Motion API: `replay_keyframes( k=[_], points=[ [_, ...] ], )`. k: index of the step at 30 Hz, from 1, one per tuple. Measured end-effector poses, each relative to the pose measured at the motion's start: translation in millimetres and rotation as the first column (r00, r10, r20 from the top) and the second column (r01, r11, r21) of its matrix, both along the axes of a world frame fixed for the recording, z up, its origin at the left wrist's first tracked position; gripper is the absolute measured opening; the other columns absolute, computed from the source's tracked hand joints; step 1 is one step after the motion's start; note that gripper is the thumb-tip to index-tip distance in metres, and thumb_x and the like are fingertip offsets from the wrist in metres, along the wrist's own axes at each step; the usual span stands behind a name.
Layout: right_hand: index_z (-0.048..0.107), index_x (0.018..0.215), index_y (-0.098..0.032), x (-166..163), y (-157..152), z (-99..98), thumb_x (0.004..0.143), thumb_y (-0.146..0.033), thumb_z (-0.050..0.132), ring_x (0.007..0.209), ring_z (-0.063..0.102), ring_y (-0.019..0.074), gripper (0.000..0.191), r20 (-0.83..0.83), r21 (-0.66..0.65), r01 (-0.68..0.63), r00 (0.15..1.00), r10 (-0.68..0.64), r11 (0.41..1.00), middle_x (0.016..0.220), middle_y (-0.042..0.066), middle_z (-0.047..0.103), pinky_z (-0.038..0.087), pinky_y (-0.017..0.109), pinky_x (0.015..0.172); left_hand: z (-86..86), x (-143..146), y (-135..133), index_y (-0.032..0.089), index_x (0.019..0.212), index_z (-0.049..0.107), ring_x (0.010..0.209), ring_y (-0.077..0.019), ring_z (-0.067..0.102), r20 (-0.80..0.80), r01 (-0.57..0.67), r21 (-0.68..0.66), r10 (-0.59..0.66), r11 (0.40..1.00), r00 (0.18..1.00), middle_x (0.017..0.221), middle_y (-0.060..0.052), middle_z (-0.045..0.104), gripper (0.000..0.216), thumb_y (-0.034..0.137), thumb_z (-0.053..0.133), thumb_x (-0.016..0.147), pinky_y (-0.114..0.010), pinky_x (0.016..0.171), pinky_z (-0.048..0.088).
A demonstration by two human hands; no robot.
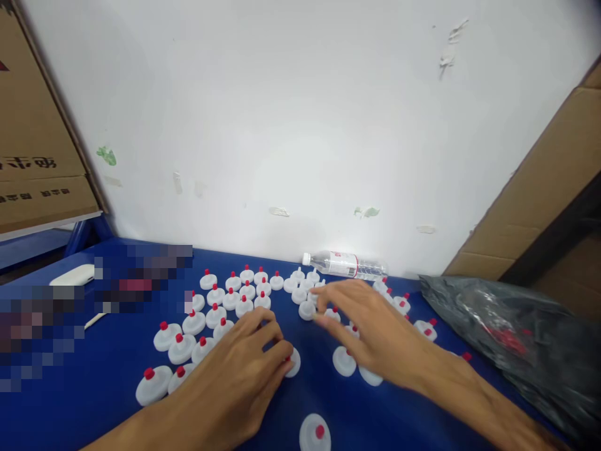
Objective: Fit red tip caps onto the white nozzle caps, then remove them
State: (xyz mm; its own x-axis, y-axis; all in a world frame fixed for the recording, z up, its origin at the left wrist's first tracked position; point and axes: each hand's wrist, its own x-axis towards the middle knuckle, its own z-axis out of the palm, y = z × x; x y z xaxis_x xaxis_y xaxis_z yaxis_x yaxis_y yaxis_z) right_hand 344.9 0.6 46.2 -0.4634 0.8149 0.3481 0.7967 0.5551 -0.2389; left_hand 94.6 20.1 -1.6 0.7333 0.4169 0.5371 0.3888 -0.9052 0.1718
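Observation:
My left hand (239,369) is closed, its fingertips pinching a white round cap with a red tip (294,363) just above or on the blue table. Much of that cap's red tip is hidden by the fingers. My right hand (370,326) is held over the table with thumb and index finger apart, right beside a plain white cap (307,311); whether it touches this cap I cannot tell. That cap is at the front of a small cluster of white caps without red tips (297,275). Several red-tipped white caps (215,316) stand left of my left hand.
More red-tipped caps (344,361) lie around my right forearm, and one cap (315,433) is at the near edge. Along the white wall lies a clear plastic bottle (345,264). A dark plastic bag (516,351) with red pieces is at right. Cardboard boxes (42,125) flank both sides.

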Motion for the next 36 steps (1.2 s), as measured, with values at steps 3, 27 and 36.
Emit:
replay_keyframes(
  k=[3, 27, 36],
  points=[
    [0.066, 0.113, -0.021, 15, 25, -0.7, 0.115, -0.039, 0.033, 0.116, 0.066, 0.0295, 0.038, 0.036, -0.010, 0.088, 0.995, -0.088, 0.996, 0.116, 0.010, 0.074, 0.048, 0.054, 0.104, -1.6, -1, 3, 0.020, 0.101, 0.065, 0.095, -0.0271, 0.057, -0.082, -0.015, 0.038, 0.018, 0.999, 0.996, 0.097, -0.006, 0.068, 0.014, 0.015, 0.052, 0.106, -0.043, 0.084, 0.053],
    [0.063, 0.144, -0.022, 10, 38, 17.8, 0.104, -0.034, 0.063, 0.123, 0.070, 0.0360, 0.042, 0.100, 0.043, 0.167, 0.980, -0.171, 0.985, 0.139, 0.010, 0.071, 0.058, 0.054, 0.099, -22.6, -49, 70, 0.020, 0.070, 0.065, 0.082, -0.0270, 0.051, -0.305, -0.341, 0.161, 0.375, 0.926, 0.875, 0.081, -0.007, 0.063, 0.030, 0.003, 0.057, 0.093, -0.033, 0.064, 0.039],
    [0.068, 0.129, -0.024, -26, 13, 13.6, 0.102, -0.021, 0.067, 0.108, 0.075, 0.0293, 0.027, 0.124, -0.003, 0.008, 0.992, -0.007, 1.000, 0.123, 0.007, 0.075, 0.061, 0.044, 0.089, -13.7, -45, 62, 0.019, 0.080, 0.066, 0.085, -0.0258, 0.059, -0.333, -0.366, 0.101, 0.378, 0.925, 0.864, 0.088, -0.006, 0.066, 0.024, 0.000, 0.056, 0.090, -0.030, 0.060, 0.039]
  ],
)
